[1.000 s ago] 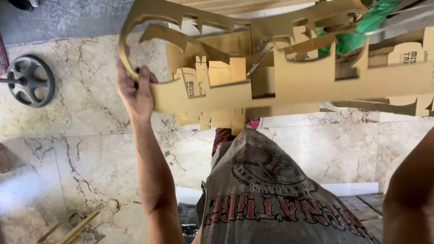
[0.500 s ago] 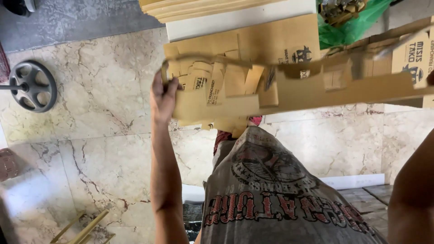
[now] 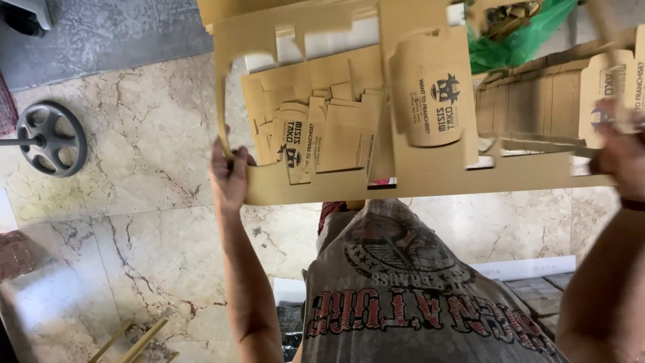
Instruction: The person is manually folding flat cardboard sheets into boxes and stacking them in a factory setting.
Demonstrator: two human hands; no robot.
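Observation:
I hold up a large brown die-cut cardboard sheet in front of my chest. Box-shaped blanks with dark printing hang in its cut-out frame, several partly loose. My left hand grips the sheet's lower left corner. My right hand is blurred at the sheet's right edge and closes on it there. Behind the sheet, a stack of the same brown cardboard blanks lies on the floor.
A green plastic bag holding cardboard scraps sits at the top right. A grey wheel-shaped metal part lies on the marble floor at the left. Thin wooden strips lie at the bottom left.
The sheet has gone from tilted nearly edge-on to flat and facing me, so its cut-outs show. My left hand has shifted a little to the right and lower with it.

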